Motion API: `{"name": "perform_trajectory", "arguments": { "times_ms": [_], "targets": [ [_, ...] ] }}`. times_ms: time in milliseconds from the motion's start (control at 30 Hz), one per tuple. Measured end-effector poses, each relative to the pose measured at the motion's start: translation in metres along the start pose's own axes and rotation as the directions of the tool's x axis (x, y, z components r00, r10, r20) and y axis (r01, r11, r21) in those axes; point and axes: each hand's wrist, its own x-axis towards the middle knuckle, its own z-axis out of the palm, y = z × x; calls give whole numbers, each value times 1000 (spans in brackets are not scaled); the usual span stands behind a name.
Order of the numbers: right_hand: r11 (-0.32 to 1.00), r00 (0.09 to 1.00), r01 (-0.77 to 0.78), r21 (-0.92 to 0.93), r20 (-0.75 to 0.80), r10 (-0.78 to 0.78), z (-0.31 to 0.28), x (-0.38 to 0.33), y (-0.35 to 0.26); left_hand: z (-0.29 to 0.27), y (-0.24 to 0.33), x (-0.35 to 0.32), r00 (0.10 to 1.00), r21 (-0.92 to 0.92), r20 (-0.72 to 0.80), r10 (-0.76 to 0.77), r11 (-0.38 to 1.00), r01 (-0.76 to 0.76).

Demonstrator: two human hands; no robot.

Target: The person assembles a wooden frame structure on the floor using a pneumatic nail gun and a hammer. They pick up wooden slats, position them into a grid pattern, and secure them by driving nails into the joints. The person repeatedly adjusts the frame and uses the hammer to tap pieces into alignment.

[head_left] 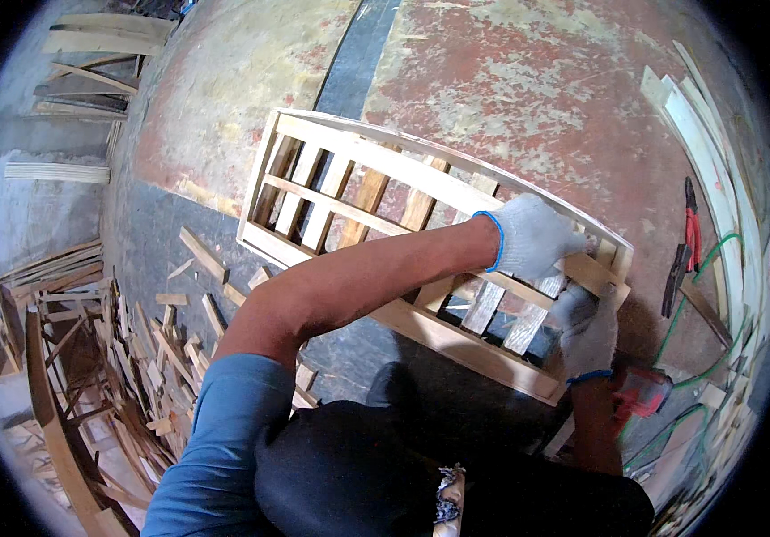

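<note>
Already the wooden slatted crate (376, 215) looks mostly built — frame and most slats in place, lying on the floor (537, 89) at centre. Left hand (532, 237) grips a rail toward 3 o'clock, fingers curled shut on it; right hand (586, 331) presses a loose-looking slat (528, 327), fingers together.

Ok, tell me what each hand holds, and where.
Both gloved hands, left hand and right hand, grip the wooden slatted frame at its right end, on the slats.

Even, soft daylight, faint shadows, sharp centre; strong fisheye bending and a dark vignette at the rim.
</note>
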Motion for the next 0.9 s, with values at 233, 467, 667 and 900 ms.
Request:
{"name": "perform_trajectory", "arguments": {
  "times_ms": [233, 467, 667, 900],
  "targets": [
    [993, 999, 53, -106, -2, -53, 24, -14, -3, 5, -9, 2, 994, -97, -90, 55, 993, -63],
    [154, 932, 330, -931, 296, -210, -1, 8, -7, 14, -13, 3, 981, 128, -190, 50, 991, -25],
    [982, 990, -107, -154, 72, 119, 61, -8, -33, 9, 4, 3, 994, 413, -99, -39, 908, 76],
    [874, 996, 21, -486, 82, 22, 24, -26, -43, 21, -9, 21, 968, 540, -193, 162, 841, -33]
  ]
}}
